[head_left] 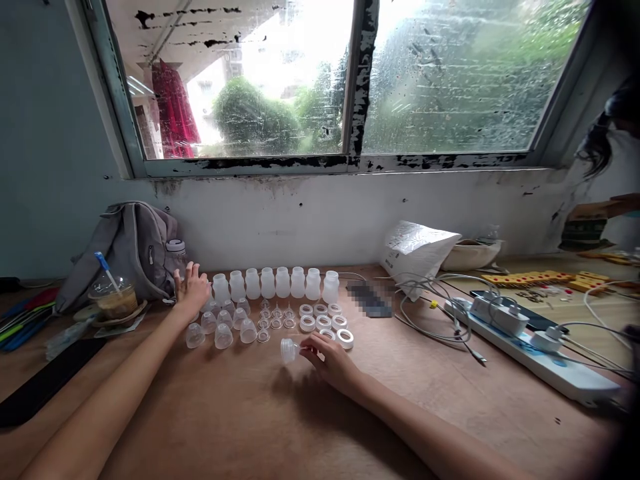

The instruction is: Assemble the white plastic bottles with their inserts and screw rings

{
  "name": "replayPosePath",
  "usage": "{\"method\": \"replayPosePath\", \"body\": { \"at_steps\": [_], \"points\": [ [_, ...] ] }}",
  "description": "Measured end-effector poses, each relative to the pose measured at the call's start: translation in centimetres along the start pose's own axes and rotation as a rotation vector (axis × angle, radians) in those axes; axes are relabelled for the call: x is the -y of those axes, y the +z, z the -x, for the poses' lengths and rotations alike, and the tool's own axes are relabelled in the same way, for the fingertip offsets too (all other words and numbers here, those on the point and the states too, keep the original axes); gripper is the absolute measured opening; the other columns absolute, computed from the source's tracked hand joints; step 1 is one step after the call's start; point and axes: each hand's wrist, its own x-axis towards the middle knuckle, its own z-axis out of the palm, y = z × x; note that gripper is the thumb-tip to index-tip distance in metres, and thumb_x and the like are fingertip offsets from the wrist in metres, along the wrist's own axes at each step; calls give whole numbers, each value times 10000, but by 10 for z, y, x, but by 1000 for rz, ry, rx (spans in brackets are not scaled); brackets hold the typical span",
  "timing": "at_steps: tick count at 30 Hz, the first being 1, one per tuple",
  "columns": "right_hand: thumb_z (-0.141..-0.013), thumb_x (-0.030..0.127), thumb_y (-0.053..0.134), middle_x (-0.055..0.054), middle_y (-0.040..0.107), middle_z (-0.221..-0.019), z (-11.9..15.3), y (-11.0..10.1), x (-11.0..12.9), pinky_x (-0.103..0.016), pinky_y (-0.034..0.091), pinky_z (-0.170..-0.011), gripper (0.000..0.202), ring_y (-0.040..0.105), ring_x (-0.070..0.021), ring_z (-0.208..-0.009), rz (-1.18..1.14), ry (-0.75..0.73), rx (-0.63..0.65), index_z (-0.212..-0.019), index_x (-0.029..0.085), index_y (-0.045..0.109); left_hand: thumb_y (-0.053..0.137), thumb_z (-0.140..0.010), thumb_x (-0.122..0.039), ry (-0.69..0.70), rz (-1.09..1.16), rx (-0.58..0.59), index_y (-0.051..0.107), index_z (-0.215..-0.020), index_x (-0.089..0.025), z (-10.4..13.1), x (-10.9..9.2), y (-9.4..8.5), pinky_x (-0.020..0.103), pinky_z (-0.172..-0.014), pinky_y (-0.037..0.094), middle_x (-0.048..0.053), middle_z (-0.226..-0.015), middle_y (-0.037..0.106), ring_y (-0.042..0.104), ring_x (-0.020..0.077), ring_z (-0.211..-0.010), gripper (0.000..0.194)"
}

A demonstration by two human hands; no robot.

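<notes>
My right hand [325, 360] pinches a small clear threaded piece [289, 350] just above the table, in front of the white rings [308, 323]. My left hand [193, 288] is at the left end of a row of frosted bottles [267, 283], fingers apart and raised; what lies under its palm is hidden. Several translucent domed caps [223, 336] stand in front of the bottles. Between the caps and the rings lie small clear nipple-like pieces [276, 319].
A grey backpack [130, 247], an iced drink [114, 297] and a black strip [47, 380] are at left. Behind right sit a silver-white bag [417, 250], cables and a power strip [560, 370]. Another person's hand [585, 223] shows at far right.
</notes>
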Motion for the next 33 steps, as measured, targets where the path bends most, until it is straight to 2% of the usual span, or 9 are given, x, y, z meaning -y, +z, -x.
{"method": "replayPosePath", "body": {
  "at_steps": [6,12,15,17,21,24,26,29,33],
  "points": [
    [-847,225,451,-49,588,-791,1,0,-1,-248,418,-609,121,528,-146,-686,3,-19,-8,-828,180,562,457,-734,-247,-48,-56,-41,631,-786,-88,1,1,6,514,-973,125,200,-1233,402,230,294,-1223,241],
    [-848,224,450,-48,592,-791,1,1,-2,-252,420,-617,121,533,-151,-701,6,-30,-21,-826,187,563,458,-742,-231,-26,-34,-61,637,-761,-125,7,4,15,532,-969,117,182,-1207,426,245,295,-1218,208],
    [-847,222,450,-49,593,-786,0,0,-2,-253,421,-612,120,533,-150,-692,3,-37,-35,-819,186,561,458,-757,-225,-18,23,-89,624,-767,-150,7,0,8,526,-971,112,157,-1198,434,255,286,-1212,183],
    [-847,221,451,-49,593,-775,0,0,-2,-255,421,-613,119,532,-150,-688,0,-49,-51,-817,184,560,451,-773,-227,-20,85,-129,609,-775,-152,5,-5,-4,526,-971,107,150,-1205,426,258,288,-1210,175],
    [-842,223,460,-52,591,-761,0,0,1,-259,425,-618,110,533,-152,-686,-11,-77,-122,-828,181,561,407,-812,-230,-5,228,-240,563,-835,-151,0,-23,-41,524,-965,127,132,-1210,416,254,297,-1211,176],
    [-844,234,456,-51,586,-754,0,-1,2,-253,432,-601,117,532,-143,-656,-31,-73,-179,-837,183,561,380,-819,-222,86,372,-255,520,-862,-166,10,-45,-65,431,-923,281,107,-1156,446,381,256,-1113,157],
    [-848,237,445,-49,583,-746,0,-2,3,-249,431,-587,127,531,-141,-643,-34,-70,-199,-833,185,560,355,-819,-190,193,475,-198,493,-870,-177,27,-64,-74,368,-857,364,88,-1130,456,469,209,-989,147],
    [-849,233,438,-46,582,-734,-1,-3,4,-246,426,-581,136,530,-141,-642,-26,-69,-212,-818,185,561,366,-805,-162,367,578,-73,480,-882,-182,58,-93,-80,342,-784,417,78,-1092,474,504,189,-875,140],
    [-848,234,442,-40,580,-725,-1,-3,4,-233,427,-564,134,525,-138,-645,-40,-41,-226,-813,189,563,350,-817,-143,461,765,70,457,-923,-191,90,-118,-78,347,-788,443,85,-1110,458,513,188,-922,157]
  ]
}}
